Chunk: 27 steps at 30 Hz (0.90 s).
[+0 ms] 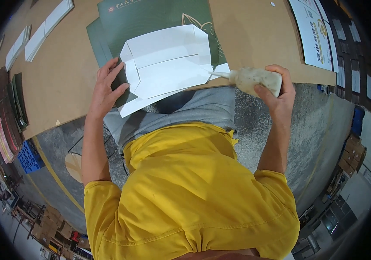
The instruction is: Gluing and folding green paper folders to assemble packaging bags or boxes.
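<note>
A white creased card piece (168,65), with cut corners and folded flaps, lies at the table's near edge on top of dark green printed sheets (151,17). A white strip (135,106) shows from under its near side. At the card's left edge rests my left hand (107,84), thumb and fingers apart; its fingertips touch or nearly touch the edge. My right hand (279,89) is wrapped round a cloudy, stained squeeze bottle (255,80). The bottle lies sideways in the grip, and its thin nozzle points left at the card's right corner.
The brown table (255,39) curves across the far side. White folded strips (49,28) lie at the far left, dark green pieces (18,99) at the left edge. A printed white board stack (313,34) stands at the right. A blue crate (29,157) is on the floor.
</note>
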Tool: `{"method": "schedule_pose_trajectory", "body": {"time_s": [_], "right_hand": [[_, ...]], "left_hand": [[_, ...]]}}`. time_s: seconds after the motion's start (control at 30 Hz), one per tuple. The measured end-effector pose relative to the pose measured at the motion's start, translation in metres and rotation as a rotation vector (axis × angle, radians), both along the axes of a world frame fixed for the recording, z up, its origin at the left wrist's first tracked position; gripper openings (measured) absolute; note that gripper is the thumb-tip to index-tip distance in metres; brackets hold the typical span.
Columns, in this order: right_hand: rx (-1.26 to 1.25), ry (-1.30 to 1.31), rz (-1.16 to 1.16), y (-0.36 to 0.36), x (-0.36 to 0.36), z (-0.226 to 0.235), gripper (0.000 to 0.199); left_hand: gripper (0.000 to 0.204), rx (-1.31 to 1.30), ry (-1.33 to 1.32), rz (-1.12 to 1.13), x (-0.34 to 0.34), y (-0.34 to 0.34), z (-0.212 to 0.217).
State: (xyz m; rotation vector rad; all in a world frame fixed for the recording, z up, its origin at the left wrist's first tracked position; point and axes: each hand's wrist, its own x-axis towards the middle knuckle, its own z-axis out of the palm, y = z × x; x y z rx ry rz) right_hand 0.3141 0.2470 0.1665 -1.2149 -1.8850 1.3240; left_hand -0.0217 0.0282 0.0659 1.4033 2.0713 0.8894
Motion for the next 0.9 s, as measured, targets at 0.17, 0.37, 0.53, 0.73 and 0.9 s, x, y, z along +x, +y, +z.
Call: {"method": "schedule_pose_trajectory", "body": {"time_s": [0.17,0.37,0.53,0.73,0.9], "right_hand": [[0.112,-0.045,0.072,-0.006,-0.004,-0.007,0.04],[0.229,-0.164,0.139,-0.008,-0.003,-0.004,0.042],[-0.03,0.295,-0.196,0.009,0.008,-0.012,0.041],[-0.592,0.901,-0.333,0.035,0.019,-0.046,0.055],[-0.782,1.189,-0.1,0.056,0.028,-0.088,0.06]], "left_hand": [[0.057,0.005,0.014,0.0,0.0,-0.001,-0.001],[0.056,0.002,0.015,-0.006,0.001,-0.001,-0.002],[0.056,0.004,0.023,-0.007,0.0,0.002,-0.002],[0.066,-0.029,0.083,0.015,0.002,0.005,0.005],[0.078,0.014,-0.009,0.049,0.002,0.003,0.003]]}}
